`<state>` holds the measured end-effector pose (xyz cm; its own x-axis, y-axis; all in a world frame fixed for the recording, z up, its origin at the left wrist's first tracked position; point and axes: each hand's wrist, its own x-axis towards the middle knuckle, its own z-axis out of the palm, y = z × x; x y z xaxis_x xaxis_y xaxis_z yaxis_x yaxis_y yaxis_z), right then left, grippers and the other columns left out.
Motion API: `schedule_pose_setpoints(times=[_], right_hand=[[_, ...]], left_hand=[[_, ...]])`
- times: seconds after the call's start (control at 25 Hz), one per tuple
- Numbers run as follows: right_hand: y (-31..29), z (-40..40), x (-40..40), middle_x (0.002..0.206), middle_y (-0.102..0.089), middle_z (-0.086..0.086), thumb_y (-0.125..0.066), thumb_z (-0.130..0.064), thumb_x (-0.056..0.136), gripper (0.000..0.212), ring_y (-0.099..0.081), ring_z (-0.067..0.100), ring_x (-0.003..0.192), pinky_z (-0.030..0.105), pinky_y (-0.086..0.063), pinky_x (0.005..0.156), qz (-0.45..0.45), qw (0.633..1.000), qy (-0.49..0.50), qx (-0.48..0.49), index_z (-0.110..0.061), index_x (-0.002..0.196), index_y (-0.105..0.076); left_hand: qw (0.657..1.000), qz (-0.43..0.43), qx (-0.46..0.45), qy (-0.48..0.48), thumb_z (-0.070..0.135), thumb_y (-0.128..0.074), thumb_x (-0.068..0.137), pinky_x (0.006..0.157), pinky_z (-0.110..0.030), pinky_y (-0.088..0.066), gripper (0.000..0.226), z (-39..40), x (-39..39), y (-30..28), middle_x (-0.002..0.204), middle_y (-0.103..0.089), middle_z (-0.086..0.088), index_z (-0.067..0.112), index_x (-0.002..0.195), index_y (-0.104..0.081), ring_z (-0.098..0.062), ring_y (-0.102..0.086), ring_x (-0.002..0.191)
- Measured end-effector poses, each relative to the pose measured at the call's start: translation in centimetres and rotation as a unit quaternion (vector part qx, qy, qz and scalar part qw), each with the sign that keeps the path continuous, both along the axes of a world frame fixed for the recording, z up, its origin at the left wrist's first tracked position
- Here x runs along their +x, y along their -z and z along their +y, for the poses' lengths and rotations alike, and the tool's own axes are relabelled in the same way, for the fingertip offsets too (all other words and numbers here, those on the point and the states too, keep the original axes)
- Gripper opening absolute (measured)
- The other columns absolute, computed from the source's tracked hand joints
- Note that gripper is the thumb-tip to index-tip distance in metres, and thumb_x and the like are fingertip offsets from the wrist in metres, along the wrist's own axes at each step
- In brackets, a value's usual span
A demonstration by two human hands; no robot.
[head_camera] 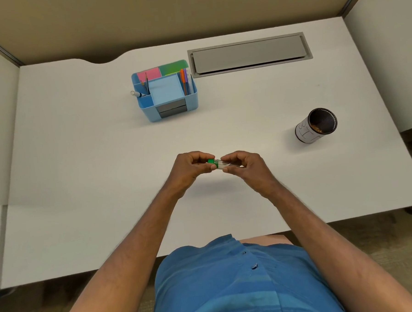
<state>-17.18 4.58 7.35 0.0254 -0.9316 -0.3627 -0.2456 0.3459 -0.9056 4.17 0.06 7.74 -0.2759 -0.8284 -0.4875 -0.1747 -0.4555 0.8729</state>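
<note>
1. A small clear tube (222, 164) with a green cap (211, 162) is held level between both hands, above the near middle of the white desk (81, 162). Whether it touches the desk cannot be told.
2. The left hand (191, 168) has its fingertips curled round the capped end; they cover part of the cap.
3. The right hand (245, 165) pinches the clear body between thumb and fingers. The tube's far end is hidden inside that grip, and its contents are too small to make out.
4. Both forearms run back to a blue buttoned shirt (231, 285), cut off by the lower edge.
5. Further back and to the left stands a blue desk organiser (171, 110), well apart from the hands. Its back compartments hold a pink pad (149, 74) and a green pad (175, 67), both partly hidden by the dividers.
6. Pens (184, 81) stand in its right slot, and a marker (136, 93) leans out over its left wall.
7. To the right of the hands stands a cylindrical mesh cup (316, 125); something brownish lies at its bottom, unclear.
8. A grey cable hatch (248, 54) is set into the desk's far edge.
</note>
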Motion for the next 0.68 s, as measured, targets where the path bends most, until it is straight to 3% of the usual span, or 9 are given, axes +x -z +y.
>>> schedule_pose_setpoints(times=[0.24, 0.36, 0.48, 0.68], right_hand=[[-0.4, -0.6, 1.1, 0.102, -0.08, 0.002, -0.078, -0.017, 0.088, 0.024, -0.073, 0.024, 0.092, 0.031, -0.059, 0.085, -0.061, 0.997, -0.029, 0.031, -0.017, 0.112, -0.077], [-0.7, -0.8, 1.8, 0.101, -0.079, 0.003, -0.078, -0.015, 0.088, 0.023, -0.071, 0.014, 0.088, 0.032, -0.059, 0.084, -0.059, 0.997, -0.041, 0.032, -0.017, 0.111, -0.077], [-0.9, -0.9, 2.8, 0.102, -0.078, -0.004, -0.081, -0.012, 0.085, 0.024, -0.071, 0.011, 0.096, 0.03, -0.058, 0.09, 0.003, 0.999, -0.038, 0.001, -0.024, 0.105, -0.077], [-1.2, -1.2, 3.8, 0.103, -0.074, -0.008, -0.082, -0.007, 0.083, 0.026, -0.069, 0.003, 0.097, 0.015, -0.054, 0.082, 0.045, 0.997, -0.055, -0.042, -0.021, 0.105, -0.077]], left_hand=[[1.0, -0.003, -0.022, 0.002, 0.001, -0.083, 0.08, 0.077, -0.015, -0.057, 0.027, 0.3, 2.0, -0.4, 0.094, -0.08, -0.005, 0.006, 0.106, -0.079, -0.009, -0.076, 0.086], [1.0, 0.003, -0.02, -0.009, 0.0, -0.084, 0.079, 0.076, -0.015, -0.057, 0.026, 0.4, 2.6, -0.4, 0.091, -0.08, -0.004, 0.007, 0.104, -0.079, -0.009, -0.076, 0.083], [1.0, 0.006, -0.015, -0.025, 0.0, -0.084, 0.079, 0.077, -0.02, -0.06, 0.025, 0.6, 3.1, -0.3, 0.09, -0.08, -0.006, 0.009, 0.101, -0.079, -0.013, -0.076, 0.082], [0.999, 0.016, -0.01, -0.03, 0.0, -0.083, 0.079, 0.079, -0.025, -0.063, 0.023, 0.6, 3.3, -0.3, 0.095, -0.08, -0.013, 0.01, 0.1, -0.08, -0.019, -0.077, 0.083]])
